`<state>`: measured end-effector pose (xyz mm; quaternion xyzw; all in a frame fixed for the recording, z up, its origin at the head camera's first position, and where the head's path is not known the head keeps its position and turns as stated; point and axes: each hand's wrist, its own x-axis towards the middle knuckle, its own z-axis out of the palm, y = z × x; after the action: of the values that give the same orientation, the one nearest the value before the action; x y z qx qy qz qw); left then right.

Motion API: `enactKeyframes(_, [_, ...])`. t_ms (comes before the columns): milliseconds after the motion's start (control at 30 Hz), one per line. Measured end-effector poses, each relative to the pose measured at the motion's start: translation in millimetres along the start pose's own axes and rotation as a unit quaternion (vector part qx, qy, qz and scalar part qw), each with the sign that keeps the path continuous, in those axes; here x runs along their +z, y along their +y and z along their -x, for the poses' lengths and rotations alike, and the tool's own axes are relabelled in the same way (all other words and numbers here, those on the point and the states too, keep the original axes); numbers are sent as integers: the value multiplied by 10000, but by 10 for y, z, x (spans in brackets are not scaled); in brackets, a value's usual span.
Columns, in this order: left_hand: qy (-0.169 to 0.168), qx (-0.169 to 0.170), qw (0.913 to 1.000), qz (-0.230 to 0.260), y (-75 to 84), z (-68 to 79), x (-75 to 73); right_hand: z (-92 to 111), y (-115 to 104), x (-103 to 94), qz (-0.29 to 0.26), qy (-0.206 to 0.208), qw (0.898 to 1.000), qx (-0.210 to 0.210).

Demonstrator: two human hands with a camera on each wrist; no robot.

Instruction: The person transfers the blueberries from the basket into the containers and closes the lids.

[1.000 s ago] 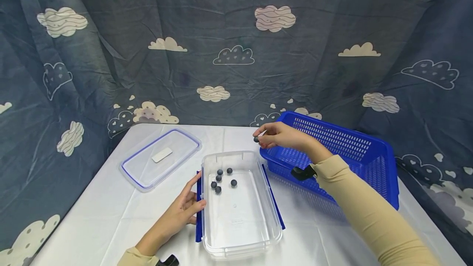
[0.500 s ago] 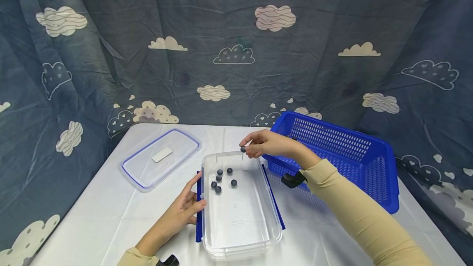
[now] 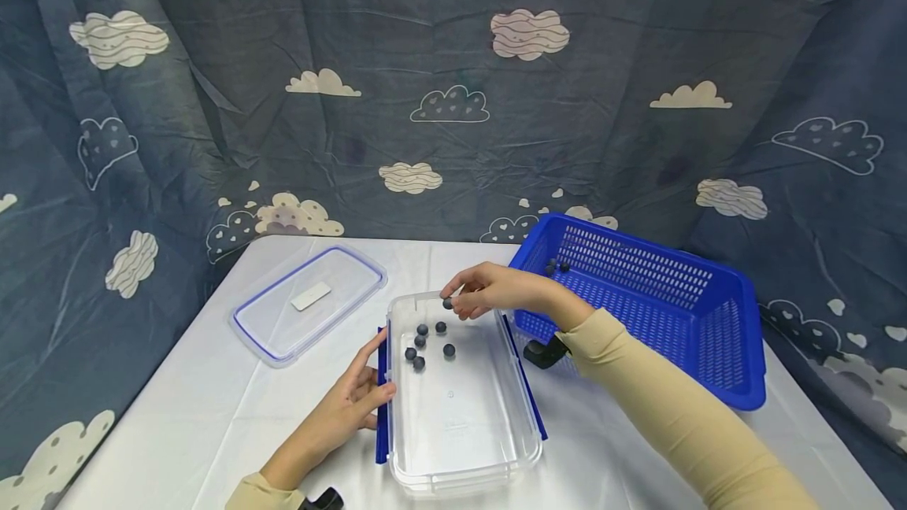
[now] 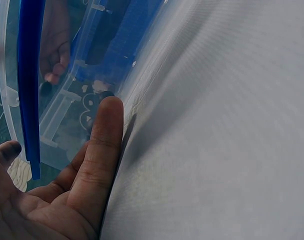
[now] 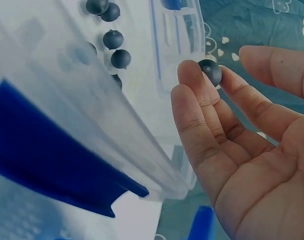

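A clear plastic food container (image 3: 460,423) with blue side latches stands on the white table, several blueberries (image 3: 420,341) lying loose in its far left part. At its left side is my left hand (image 3: 347,408); the thumb touches the rim, while the fingers (image 4: 104,135) lie fairly straight along the outer wall by the blue latch (image 4: 29,75). My right hand (image 3: 496,290) is over the far end of the container and pinches one blueberry (image 5: 210,72) in its fingertips. The middle finger and those beside it are only partly seen in the head view.
A blue perforated basket (image 3: 638,321) stands to the right, a couple of blueberries (image 3: 564,266) in its far left corner. The clear lid (image 3: 333,297) with a blue seal lies at the back left. A patterned dark curtain (image 3: 453,140) surrounds the table.
My right hand has moved left and nearer, from the basket's left corner to above the container, carrying the blueberry. The left hand and the container have stayed put.
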<state>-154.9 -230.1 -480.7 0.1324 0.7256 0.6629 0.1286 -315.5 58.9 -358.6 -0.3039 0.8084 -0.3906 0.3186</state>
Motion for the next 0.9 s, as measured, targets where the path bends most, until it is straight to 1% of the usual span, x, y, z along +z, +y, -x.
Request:
enactKeyframes(133, [-10, 39, 10000, -26, -5, -5, 0, -37, 2, 45, 62, -74, 9999, 43])
enactKeyframes(433, [-42, 77, 10000, -26, -23, -21, -6, -50, -7, 88, 170, -4, 9998, 95])
enactKeyframes(900, [-62, 50, 10000, -26, -24, -14, -9, 65, 18, -45, -140, 66, 9998, 119])
